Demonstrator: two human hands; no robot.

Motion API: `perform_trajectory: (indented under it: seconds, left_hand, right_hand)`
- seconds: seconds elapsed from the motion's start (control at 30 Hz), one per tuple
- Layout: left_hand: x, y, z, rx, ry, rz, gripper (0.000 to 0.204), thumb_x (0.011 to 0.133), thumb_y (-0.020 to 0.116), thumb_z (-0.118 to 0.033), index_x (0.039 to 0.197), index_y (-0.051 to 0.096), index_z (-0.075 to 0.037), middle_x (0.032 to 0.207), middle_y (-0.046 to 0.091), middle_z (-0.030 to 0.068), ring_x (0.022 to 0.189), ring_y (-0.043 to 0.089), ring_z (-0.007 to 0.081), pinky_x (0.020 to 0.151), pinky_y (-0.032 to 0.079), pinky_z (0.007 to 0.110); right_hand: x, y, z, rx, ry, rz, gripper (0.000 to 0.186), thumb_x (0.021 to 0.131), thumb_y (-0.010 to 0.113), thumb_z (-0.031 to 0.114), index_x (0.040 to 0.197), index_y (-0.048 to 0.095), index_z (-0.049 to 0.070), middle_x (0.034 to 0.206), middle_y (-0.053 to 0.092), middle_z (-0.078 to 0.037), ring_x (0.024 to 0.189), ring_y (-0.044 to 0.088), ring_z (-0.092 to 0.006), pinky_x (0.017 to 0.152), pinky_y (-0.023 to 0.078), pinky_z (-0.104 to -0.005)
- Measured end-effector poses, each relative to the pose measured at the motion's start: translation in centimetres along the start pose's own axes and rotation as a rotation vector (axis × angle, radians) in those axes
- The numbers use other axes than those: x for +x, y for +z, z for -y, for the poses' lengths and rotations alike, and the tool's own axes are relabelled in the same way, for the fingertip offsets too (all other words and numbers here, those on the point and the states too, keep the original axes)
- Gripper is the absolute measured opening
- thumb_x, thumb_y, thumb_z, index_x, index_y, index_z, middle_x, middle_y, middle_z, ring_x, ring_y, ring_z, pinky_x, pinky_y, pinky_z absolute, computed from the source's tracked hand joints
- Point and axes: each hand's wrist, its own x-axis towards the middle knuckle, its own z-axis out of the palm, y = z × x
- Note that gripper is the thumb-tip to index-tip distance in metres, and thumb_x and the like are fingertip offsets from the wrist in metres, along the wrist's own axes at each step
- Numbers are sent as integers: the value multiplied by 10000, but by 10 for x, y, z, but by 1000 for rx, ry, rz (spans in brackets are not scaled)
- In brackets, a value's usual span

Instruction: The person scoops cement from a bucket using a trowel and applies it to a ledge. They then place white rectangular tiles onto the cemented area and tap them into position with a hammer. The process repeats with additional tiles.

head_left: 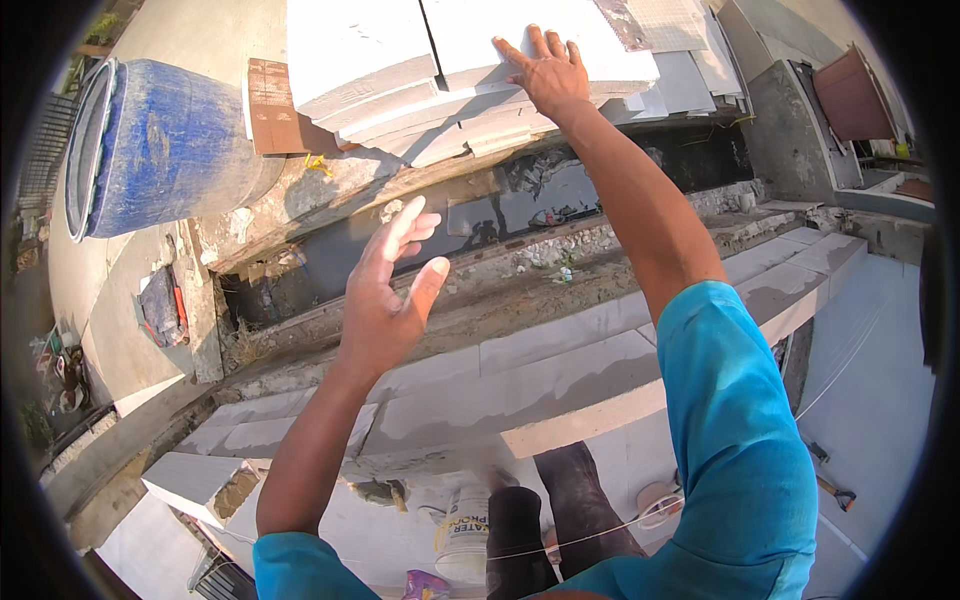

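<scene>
My right hand reaches far forward, its fingers spread flat on top of a stack of white tiles. Nothing is gripped in it. A dark gap runs between two piles of the stack, just left of that hand. My left hand hangs in the air over the near side of a gutter, palm turned inward, fingers and thumb apart, touching nothing. The stack's layered near edges overhang the gutter's far side. Brown tile pieces lean at the stack's left end.
The gutter holds dark water and debris. A tiled ledge with wet patches crosses below my arms. At far left stands a blue drum. A white bucket sits by my legs; a thin string stretches across them. A wooden-handled tool lies right.
</scene>
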Motion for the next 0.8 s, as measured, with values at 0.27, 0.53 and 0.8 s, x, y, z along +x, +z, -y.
perform_trajectory:
  seconds: [0.27,0.53,0.8]
  left_hand:
    - [228,108,71,-15,-517,-368,1007,923,645,-436,1565,111,126,1560,322,356,1450,372,430,1192,323,424]
    - [251,140,79,-301,-404,-810,577,979,603,-287,1388,505,108,1357,576,274,1273,552,344,1073,415,419]
    - [197,143,83,-82,-395,-555,637,971,605,-361,1464,503,29,1340,626,252,1249,604,345,1055,449,418]
  right_hand:
    - [13,-22,-11,336,148,130,512,1007,538,484,1480,377,597,1614,350,-62,1341,536,-313,1060,475,-514]
    - [19,9,-23,1225,833,105,851,847,680,580,1358,561,-91,1383,572,-296,1277,585,-395,1054,474,-453]
    - [-25,14,-64,1221,840,179,668,884,652,496,1316,614,-11,1275,626,-235,1247,590,-349,1028,478,-486]
